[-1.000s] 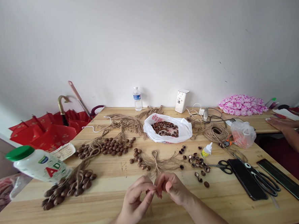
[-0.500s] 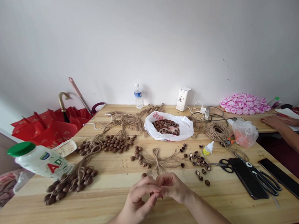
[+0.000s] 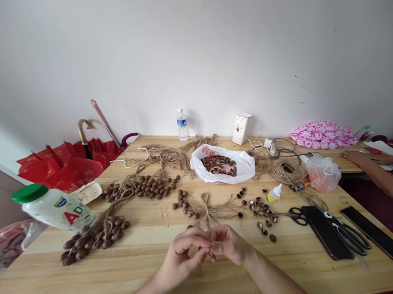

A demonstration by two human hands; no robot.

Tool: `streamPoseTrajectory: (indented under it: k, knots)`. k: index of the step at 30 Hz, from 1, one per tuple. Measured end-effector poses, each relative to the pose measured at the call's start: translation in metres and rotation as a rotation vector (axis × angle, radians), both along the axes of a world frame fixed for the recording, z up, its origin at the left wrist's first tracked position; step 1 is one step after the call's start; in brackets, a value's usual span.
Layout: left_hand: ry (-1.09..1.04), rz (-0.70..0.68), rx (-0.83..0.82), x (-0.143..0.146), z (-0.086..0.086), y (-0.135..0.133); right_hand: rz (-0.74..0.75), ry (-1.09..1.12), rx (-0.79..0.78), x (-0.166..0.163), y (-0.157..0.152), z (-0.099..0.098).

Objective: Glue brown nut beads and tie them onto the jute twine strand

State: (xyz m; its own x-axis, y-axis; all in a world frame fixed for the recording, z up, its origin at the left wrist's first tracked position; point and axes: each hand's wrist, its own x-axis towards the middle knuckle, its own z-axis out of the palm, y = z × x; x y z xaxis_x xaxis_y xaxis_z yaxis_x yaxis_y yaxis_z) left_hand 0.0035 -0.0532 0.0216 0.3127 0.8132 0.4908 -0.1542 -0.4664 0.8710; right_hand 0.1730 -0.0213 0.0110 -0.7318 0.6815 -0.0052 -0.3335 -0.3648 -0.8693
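Observation:
My left hand (image 3: 185, 255) and my right hand (image 3: 229, 245) meet at the fingertips over the near part of the table, both pinched closed. Whatever lies between the fingers is hidden or too small to name. Just beyond them spreads a twine bundle (image 3: 207, 212) with a braided loop at its top, brown nut shells (image 3: 181, 199) hanging on its left strands. On the right, its strands run out toward loose half shells (image 3: 259, 208). A small glue bottle (image 3: 273, 194) with a yellow label stands behind these shells.
A white plastic bag (image 3: 221, 177) of shells sits mid-table. To the right lie a twine coil (image 3: 286, 171), scissors (image 3: 347, 234) and a phone (image 3: 326, 232). Finished-looking shell clusters (image 3: 94, 242) and a green-capped bottle (image 3: 57, 209) are left. Another person's hand (image 3: 354, 156) rests far right.
Both hands stay pinched together in nearly the same spot, with only slight finger movement. The whole view has shifted a little; objects on the table stay where they were.

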Motion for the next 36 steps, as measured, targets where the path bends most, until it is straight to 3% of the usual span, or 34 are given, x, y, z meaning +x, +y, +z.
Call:
streamPoseTrajectory:
  k: [7, 17, 36]
  knots:
    - [0.145, 0.079, 0.086, -0.002, 0.004, 0.000, -0.019, -0.103, 0.041, 0.006, 0.002, 0.007]
    - [0.174, 0.162, 0.201, 0.002, 0.002, -0.001, 0.010, -0.115, 0.039, 0.004, -0.001, 0.005]
    - [0.023, 0.099, -0.079, 0.002, -0.009, -0.003, -0.025, -0.093, 0.042, 0.000, -0.003, 0.006]
